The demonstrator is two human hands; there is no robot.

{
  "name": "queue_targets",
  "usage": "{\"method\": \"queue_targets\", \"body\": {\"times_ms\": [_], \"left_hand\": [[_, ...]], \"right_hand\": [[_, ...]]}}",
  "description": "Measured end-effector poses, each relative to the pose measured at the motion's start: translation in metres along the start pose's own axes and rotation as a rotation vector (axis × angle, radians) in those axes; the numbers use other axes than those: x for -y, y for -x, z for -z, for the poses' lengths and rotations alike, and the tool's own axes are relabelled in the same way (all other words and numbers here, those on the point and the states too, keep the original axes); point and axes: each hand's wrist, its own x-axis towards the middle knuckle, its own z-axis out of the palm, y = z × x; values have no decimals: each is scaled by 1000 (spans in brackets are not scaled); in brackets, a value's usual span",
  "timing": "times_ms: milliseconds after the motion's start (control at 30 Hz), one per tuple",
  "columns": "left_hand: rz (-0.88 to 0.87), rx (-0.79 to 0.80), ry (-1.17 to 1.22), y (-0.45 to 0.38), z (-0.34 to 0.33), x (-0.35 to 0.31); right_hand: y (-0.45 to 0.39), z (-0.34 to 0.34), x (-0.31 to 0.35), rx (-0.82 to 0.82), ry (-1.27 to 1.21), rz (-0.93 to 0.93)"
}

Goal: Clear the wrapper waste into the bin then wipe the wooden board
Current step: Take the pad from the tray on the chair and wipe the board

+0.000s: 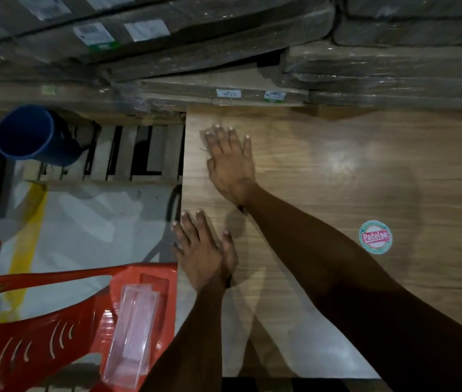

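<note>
Head view: both hands flat, fingers spread, empty. Right hand (231, 162) on wooden board (337, 171); left hand (204, 250) on its edge. No wrapper on board; blue bin (30, 134) left of hands. Wiping apparently underway, bare-handed.

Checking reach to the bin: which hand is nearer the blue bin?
Left hand, by a little: it lies at the wooden board's left edge, below-right of the blue bin. The right hand lies flat further right.

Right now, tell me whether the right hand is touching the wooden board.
Touching. The head view shows the right hand lying flat with straight fingers on the wooden board near its left edge, with no gap visible under the palm.
</note>
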Motion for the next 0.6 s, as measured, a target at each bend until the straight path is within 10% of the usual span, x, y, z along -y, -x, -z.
{"method": "queue_targets", "body": {"times_ms": [133,267,433,600], "left_hand": [[-15,11,-26,0,2,1],[-11,14,10,-1,-2,4],[-30,-13,31,-1,-5,7],[-50,10,71,1,2,5]], "right_hand": [[-7,-4,29,-28,-61,-270],[-9,-9,41,20,-4,62],[1,-15,48,-22,-56,-164],[21,-10,26,7,-30,60]]}}
